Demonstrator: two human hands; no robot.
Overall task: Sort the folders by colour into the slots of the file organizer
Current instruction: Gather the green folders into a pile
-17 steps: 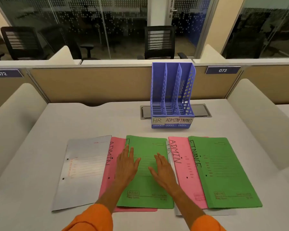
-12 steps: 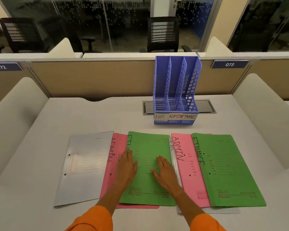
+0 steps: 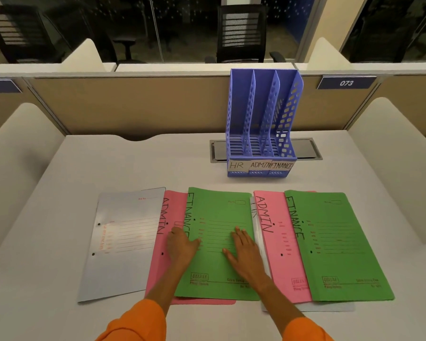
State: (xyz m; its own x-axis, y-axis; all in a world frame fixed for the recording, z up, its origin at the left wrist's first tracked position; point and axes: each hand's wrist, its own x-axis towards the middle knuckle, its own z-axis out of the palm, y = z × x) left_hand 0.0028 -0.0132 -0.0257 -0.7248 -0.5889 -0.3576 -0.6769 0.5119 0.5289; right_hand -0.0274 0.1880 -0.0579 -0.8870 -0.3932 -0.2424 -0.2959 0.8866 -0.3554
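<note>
Head view: six folders lie fanned in a row across the pale worktop [image 3: 59, 217], each overlapping its neighbour. At the far left lies a grey folder [image 3: 123, 242] with two punched holes along its left edge. Its right edge overlaps a pink folder [image 3: 161, 267] lettered ADMIN, and on top of that lies a green folder [image 3: 219, 217] lettered FINANCE. Right of it, only a thin strip of a second grey folder [image 3: 256, 222] shows, marked HR, with more of it peeking out at the near edge. Over that sits a second pink folder [image 3: 278, 254] lettered ADMIN, and a second green folder [image 3: 342, 247] lettered FINANCE is the rightmost and topmost of the row.

The left hand [image 3: 182, 244] rests at the left edge of the middle green folder, where it crosses the pink one; its fingers are curled at that edge, but whether its grip has closed on the folder I cannot tell. The right hand [image 3: 246, 249] lies palm down on the same green folder, fingers spread wide and holding nothing. Both arms wear orange sleeves [image 3: 138, 321].

Beyond the folders, well apart from them, stands the blue file organizer [image 3: 263, 119] with three upright slots. Paper labels on its front read HR, ADMIN and FINANCE from left to right. It sits on a grey cable hatch [image 3: 308, 148] at the back of the worktop, against a tan partition [image 3: 133, 104] bearing a plate numbered 073 [image 3: 346, 82].
</note>
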